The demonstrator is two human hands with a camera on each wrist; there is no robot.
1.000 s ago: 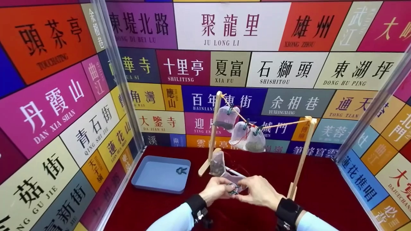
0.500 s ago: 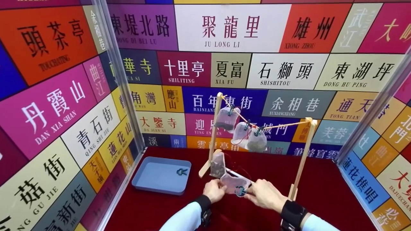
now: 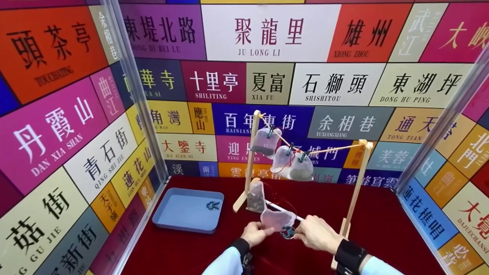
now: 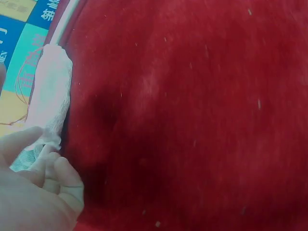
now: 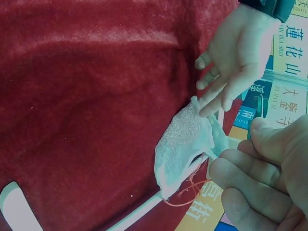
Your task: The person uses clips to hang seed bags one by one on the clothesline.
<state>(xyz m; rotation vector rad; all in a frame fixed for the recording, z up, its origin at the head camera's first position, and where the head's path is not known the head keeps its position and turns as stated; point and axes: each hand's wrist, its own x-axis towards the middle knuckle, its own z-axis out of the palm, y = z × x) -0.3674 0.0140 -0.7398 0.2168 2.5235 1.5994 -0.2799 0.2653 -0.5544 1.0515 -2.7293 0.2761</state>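
Note:
A white mesh drawstring bag (image 3: 278, 219) with red string lies on the red cloth, against a white rod (image 3: 280, 208). My left hand (image 3: 256, 233) pinches the bag's near corner between thumb and fingers, as the left wrist view shows. My right hand (image 3: 315, 233) holds a small dark green clip (image 3: 287, 232) between thumb and forefinger, just right of the bag. Whether the clip touches the bag, I cannot tell. Another mesh bag (image 3: 256, 196), darker with its contents, leans by the left post's foot.
Between two wooden posts (image 3: 250, 156) runs a cord (image 3: 328, 149), from which several clipped bags (image 3: 264, 140) hang above my hands. A blue tray (image 3: 183, 211) with one green clip (image 3: 212, 206) stands left. Walls with printed signs enclose the red cloth (image 3: 183, 248).
My hands have moved apart from their meeting over the bag's near edge. The clip now sits in the right hand, beside the bag, and the left hand has shifted to the near corner.

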